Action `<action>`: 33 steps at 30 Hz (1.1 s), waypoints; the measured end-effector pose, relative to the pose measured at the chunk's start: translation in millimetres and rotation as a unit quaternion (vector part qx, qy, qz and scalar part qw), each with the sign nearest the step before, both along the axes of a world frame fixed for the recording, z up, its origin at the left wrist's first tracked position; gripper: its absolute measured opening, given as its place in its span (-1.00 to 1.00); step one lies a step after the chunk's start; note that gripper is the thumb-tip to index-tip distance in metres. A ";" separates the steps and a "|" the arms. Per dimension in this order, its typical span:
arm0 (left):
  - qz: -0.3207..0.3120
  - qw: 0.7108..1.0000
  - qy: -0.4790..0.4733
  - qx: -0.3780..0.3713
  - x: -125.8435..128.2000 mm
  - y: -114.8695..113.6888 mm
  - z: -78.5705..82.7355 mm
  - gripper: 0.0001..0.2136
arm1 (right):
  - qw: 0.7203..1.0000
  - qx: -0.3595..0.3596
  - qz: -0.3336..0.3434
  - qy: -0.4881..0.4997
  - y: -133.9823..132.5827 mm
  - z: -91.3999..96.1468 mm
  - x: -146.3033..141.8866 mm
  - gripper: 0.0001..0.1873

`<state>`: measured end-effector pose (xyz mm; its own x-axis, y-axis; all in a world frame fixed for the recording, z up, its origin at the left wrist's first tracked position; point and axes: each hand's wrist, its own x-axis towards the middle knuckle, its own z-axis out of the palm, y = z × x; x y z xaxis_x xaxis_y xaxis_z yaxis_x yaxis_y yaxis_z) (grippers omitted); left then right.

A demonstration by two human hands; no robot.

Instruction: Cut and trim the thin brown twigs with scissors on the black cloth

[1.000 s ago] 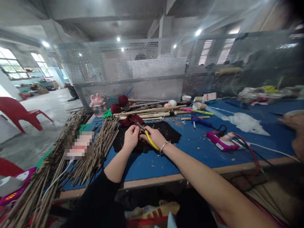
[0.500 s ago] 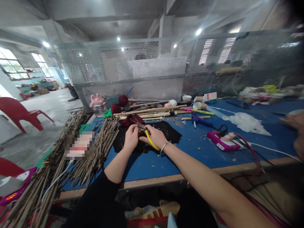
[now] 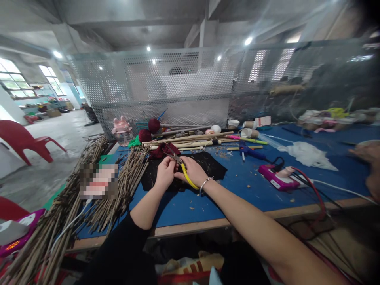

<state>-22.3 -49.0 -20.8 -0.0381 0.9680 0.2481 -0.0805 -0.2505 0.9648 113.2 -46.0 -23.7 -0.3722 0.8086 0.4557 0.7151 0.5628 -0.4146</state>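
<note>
My right hand (image 3: 192, 171) is wrapped round scissors with yellow handles (image 3: 187, 178); their metal blades point up and to the left. Close against it on the left, my left hand (image 3: 165, 172) has its fingers pinched together near the blades. What it grips is too small and hidden to name. Both hands are over a black cloth (image 3: 212, 164) strewn with bits of debris. Just beyond the blades lies a dark red piece of fabric (image 3: 160, 151).
Bundles of thin twigs (image 3: 126, 186) cover the left side of the blue table (image 3: 237, 198). Sticks (image 3: 190, 139) and dark red balls (image 3: 145, 135) lie behind the cloth. To the right are a blue glue gun (image 3: 251, 152), a purple power strip (image 3: 277, 177) and another person's hand (image 3: 366, 152).
My left hand has shifted very slightly to the right, closer to my right hand. The scissors stay in my right hand, almost unmoved.
</note>
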 end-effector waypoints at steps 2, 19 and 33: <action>0.006 1.000 0.014 0.007 -0.2 -0.3 0.2 -0.90 | 1.000 -0.018 0.005 0.007 0.4 -0.8 -0.5 -0.53; 0.069 0.994 0.087 -0.016 -3.2 -1.1 -1.8 -0.80 | 0.996 -0.058 -0.048 -0.047 0.5 -1.3 4.4 -0.65; 0.159 0.919 0.360 0.018 11.6 -7.0 9.1 -0.87 | 0.993 0.005 -0.063 0.100 11.2 6.9 23.3 -0.58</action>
